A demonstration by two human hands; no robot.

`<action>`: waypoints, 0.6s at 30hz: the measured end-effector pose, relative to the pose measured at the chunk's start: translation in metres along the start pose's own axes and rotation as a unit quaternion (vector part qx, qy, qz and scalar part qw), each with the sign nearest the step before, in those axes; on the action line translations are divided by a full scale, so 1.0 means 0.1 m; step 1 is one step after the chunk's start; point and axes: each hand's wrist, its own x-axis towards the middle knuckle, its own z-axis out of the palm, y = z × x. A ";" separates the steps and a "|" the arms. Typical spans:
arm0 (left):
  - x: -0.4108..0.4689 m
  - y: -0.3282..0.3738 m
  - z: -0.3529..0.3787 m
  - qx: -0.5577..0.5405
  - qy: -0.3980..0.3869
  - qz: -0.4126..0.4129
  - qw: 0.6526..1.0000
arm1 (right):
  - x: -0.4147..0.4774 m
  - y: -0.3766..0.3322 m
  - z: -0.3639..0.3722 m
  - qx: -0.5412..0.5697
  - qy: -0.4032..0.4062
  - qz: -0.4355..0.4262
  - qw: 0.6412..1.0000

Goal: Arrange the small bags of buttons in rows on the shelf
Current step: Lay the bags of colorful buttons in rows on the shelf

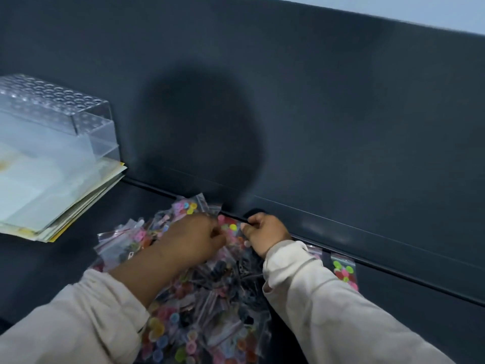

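A heap of small clear bags of coloured buttons [207, 298] lies on the dark shelf [65, 261], reaching from the back wall to the front edge. My left hand [194, 239] and my right hand [265, 232] meet over the far end of the heap, and each pinches an edge of one bag of pink, yellow and green buttons [231, 229] held between them. To the right, one bag of green and red buttons [344, 270] lies flat by the back wall, and the corner of another bag [315, 250] peeks out beside my right sleeve.
A clear plastic box with a perforated lid [52, 122] sits on a stack of papers [86, 203] at the left of the shelf. The dark back wall [341, 127] rises right behind the bags. Bare shelf surface stretches to the right of the placed bags.
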 end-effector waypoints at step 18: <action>0.09 -0.02 0.07 -0.049 0.016 -0.073 0.996 | 0.09 -0.02 0.01 0.193 0.067 0.067 0.977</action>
